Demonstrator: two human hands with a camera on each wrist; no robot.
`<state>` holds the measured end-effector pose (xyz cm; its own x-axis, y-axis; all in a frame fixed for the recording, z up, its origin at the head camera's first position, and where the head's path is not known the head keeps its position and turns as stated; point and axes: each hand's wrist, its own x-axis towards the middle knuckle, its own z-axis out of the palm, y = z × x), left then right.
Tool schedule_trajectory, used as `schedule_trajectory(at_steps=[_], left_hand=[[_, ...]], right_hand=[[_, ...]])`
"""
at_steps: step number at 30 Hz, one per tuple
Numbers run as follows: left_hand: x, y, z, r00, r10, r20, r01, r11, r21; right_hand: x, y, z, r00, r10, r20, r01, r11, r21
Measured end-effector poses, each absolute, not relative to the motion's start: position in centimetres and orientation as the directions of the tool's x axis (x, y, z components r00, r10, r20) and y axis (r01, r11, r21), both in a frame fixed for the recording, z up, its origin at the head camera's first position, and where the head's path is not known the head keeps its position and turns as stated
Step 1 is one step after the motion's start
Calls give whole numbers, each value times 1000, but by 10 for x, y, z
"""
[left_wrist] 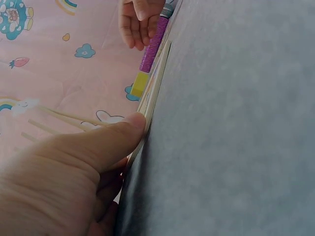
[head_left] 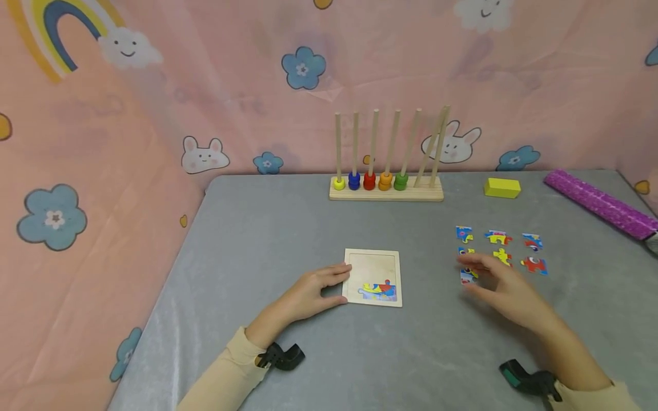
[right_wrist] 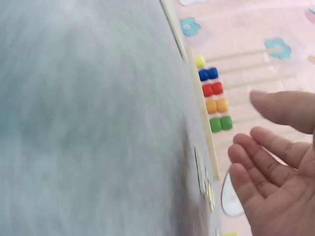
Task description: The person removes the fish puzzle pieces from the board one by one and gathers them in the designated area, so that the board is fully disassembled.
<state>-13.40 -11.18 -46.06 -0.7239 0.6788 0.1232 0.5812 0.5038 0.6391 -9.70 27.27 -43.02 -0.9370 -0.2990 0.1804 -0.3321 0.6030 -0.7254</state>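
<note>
A shallow wooden puzzle tray (head_left: 372,265) lies flat on the table, with a few joined puzzle pieces (head_left: 380,291) in its lower right part. My left hand (head_left: 313,291) rests against the tray's left edge, fingertips over the rim and thumb near the bottom corner. In the left wrist view the thumb (left_wrist: 123,130) lies along the tray's thin edge. To the right, my right hand (head_left: 506,291) hovers over loose jigsaw pieces (head_left: 534,265), fingers and thumb spread apart. Nothing shows between its fingers (right_wrist: 266,167) in the right wrist view. It partly covers the nearest pieces.
At the back stands a wooden bead rack (head_left: 385,194) with upright rods and coloured beads. Right of it are a yellow block (head_left: 502,188) and a glittery purple tube (head_left: 598,202). A pink printed cloth (head_left: 231,85) hangs behind the grey table (head_left: 257,228).
</note>
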Motion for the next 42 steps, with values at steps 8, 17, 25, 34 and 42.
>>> schedule_trajectory(at_steps=[8, 17, 25, 34, 42], left_hand=[[-135, -110, -460, -723, 681, 114, 576, 504, 643], [-134, -112, -460, -719, 685, 121, 580, 495, 648], [-134, -112, -460, -729, 676, 109, 567, 506, 651], [-135, -111, -460, -722, 681, 121, 575, 494, 652], [-134, -111, -457, -727, 677, 113, 563, 494, 663]], right_hand=[[-102, 243, -417, -915, -387, 112, -348, 622, -702], [-113, 199, -413, -885, -462, 61, -366, 609, -704], [-123, 165, -415, -840, -542, 13, -389, 586, -710], [-119, 146, -426, -797, -604, 10, -428, 553, -715], [-116, 137, -436, -802, -595, 58, -486, 592, -643]])
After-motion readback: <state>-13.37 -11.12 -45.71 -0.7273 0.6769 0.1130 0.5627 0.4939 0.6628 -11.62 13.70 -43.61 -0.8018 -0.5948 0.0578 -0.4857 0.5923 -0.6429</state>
